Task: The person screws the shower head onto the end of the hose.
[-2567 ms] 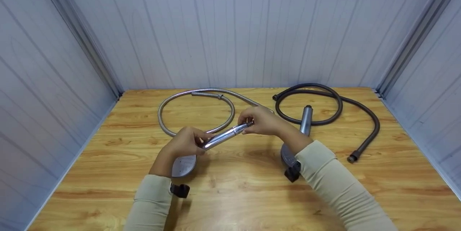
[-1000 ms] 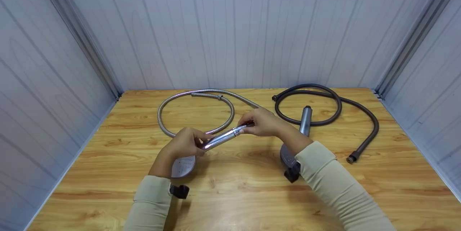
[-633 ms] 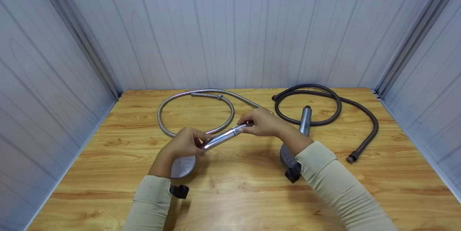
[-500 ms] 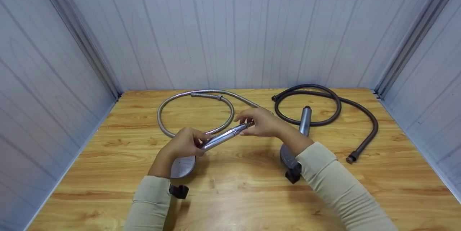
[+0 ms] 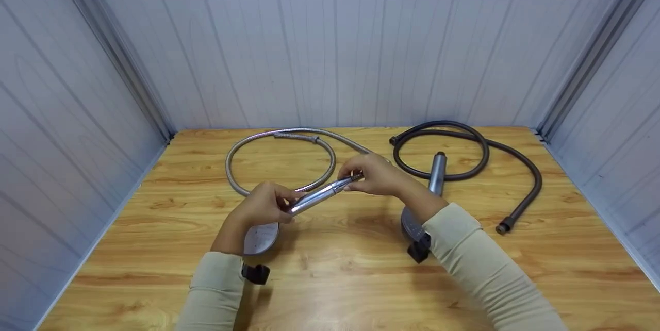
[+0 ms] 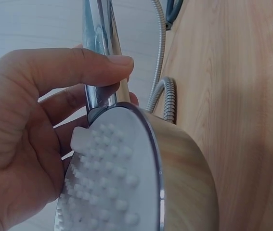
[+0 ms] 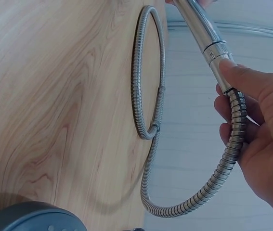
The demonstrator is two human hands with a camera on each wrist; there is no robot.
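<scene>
A chrome shower head (image 5: 313, 200) is held slanted over the wooden table, spray end low at the left. My left hand (image 5: 265, 203) grips its handle close to the white nubbed spray face (image 6: 119, 168). At the handle's far end, my right hand (image 5: 378, 174) pinches the tapered hose nut (image 7: 218, 66) between thumb and fingers. The nut meets the handle end in line with it. From it the silver shower hose (image 7: 189, 204) bends away under the right hand, and its loop lies on the table behind the hands.
A grey shower head (image 5: 437, 174) lies right of centre, partly behind the right forearm. Beyond it a dark shower hose (image 5: 533, 166) is coiled, one end reaching forward at the right. Pale panelled walls (image 5: 330, 42) stand at the back and both sides of the wooden table (image 5: 330, 279).
The right hand's fingers loosened from the hose nut about half a second ago and now pinch it again. The left hand and the shower head have stayed nearly in place.
</scene>
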